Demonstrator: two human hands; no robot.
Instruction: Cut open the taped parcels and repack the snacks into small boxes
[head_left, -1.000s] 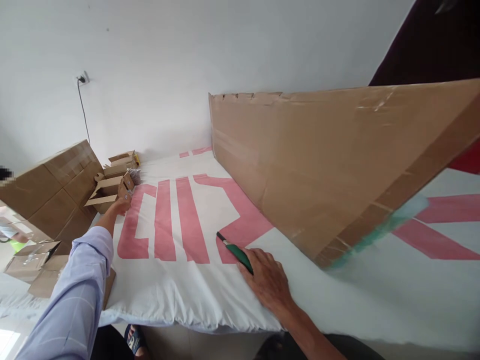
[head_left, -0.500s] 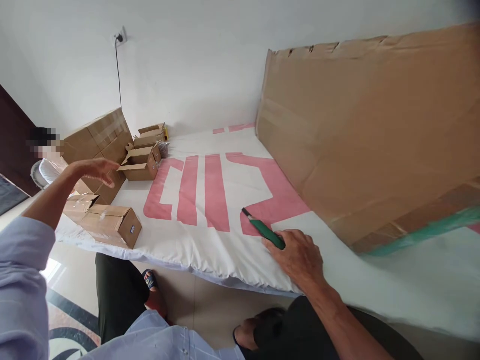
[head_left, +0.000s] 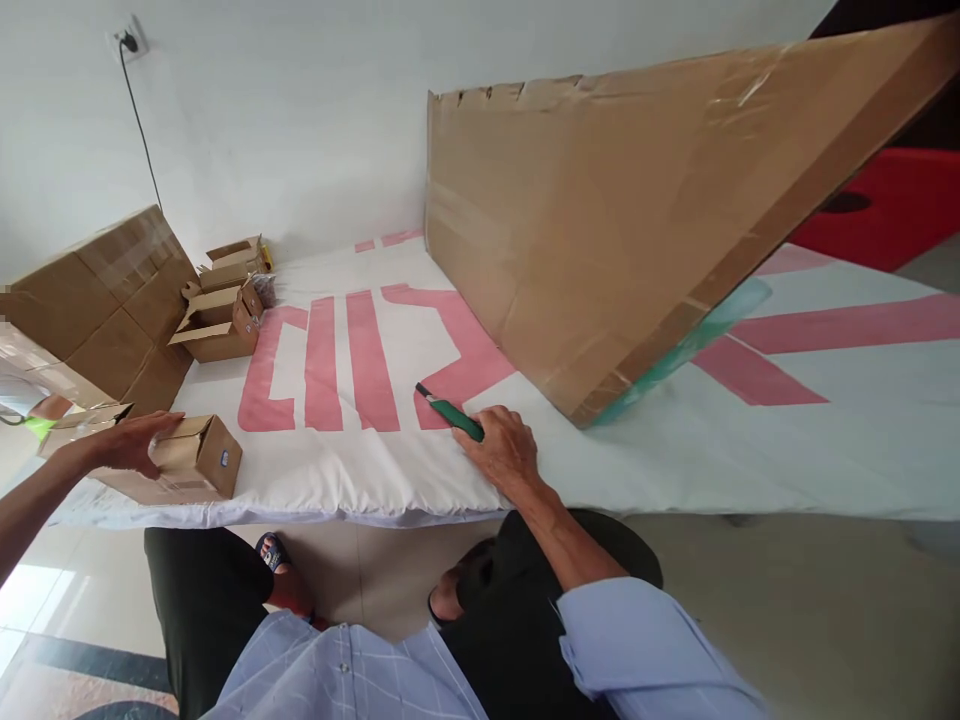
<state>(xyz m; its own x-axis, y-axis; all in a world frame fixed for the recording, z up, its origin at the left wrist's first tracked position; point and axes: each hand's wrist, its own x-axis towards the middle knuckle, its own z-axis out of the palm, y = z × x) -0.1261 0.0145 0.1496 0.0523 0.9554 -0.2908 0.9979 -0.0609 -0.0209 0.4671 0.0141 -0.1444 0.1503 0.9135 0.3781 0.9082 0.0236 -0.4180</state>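
Observation:
My right hand (head_left: 504,448) rests on the white cloth with red markings (head_left: 315,475), wrapped round the green handle of a cutter knife (head_left: 455,417). The knife's dark tip points up and to the left. My left hand (head_left: 141,443) lies over the top of a closed small cardboard box (head_left: 202,462) at the front left edge, its fingers spread and the thumb down the near side. This box has a small blue and white label on its right end.
A large cardboard box (head_left: 585,220) leans tilted at the right, green tape along its lower edge. An open small box (head_left: 217,325) stands at the left near a big carton (head_left: 112,310). Behind the right side is a red surface (head_left: 892,205).
My left hand has come down from the air beside the open box onto the closed small box. The view has turned to the right. My right hand still holds the knife.

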